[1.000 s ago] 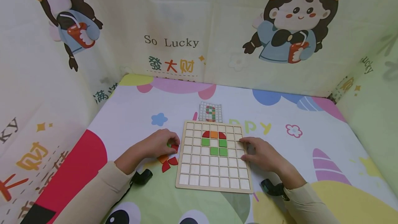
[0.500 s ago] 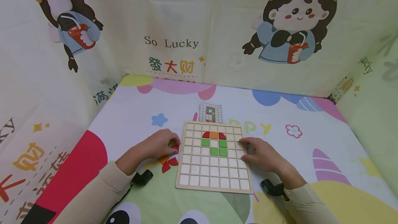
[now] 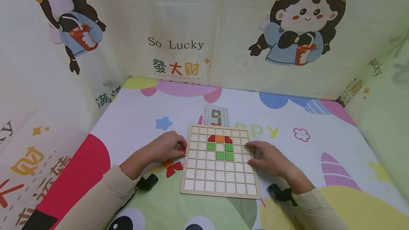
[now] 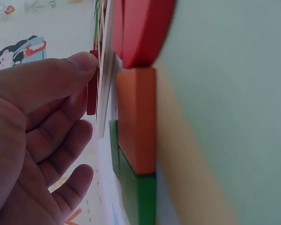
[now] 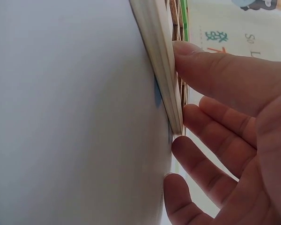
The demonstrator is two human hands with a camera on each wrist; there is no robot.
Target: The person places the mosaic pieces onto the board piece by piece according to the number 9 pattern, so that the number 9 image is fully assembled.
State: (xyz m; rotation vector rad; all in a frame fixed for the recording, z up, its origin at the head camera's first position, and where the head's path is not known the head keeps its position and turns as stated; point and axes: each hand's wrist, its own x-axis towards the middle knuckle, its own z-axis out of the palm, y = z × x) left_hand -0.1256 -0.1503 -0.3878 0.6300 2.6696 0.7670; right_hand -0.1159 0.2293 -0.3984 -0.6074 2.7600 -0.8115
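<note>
My left hand (image 3: 166, 147) pinches a red tile (image 4: 91, 96) between thumb and fingertips, beside the left edge of a wooden grid board (image 3: 199, 184). Set into the board are red corner tiles, an orange tile (image 3: 219, 138) between them, and several green tiles (image 3: 220, 155). Along the board's right edge, my right hand (image 3: 273, 155) rests its thumb and fingers on the rim, with the fingers fairly straight. In the right wrist view the thumb lies on the side of the board (image 5: 161, 61).
Loose red tiles (image 3: 170, 171) and an orange tile (image 3: 167, 163) lie left of the board; the left wrist view also shows a loose green tile (image 4: 140, 187). A pattern card (image 3: 209, 115) lies behind the board. Printed cloth walls (image 3: 223, 27) enclose the table.
My left hand has lifted slightly and moved right toward the board with the red tile. The right hand stays at the board's edge.
</note>
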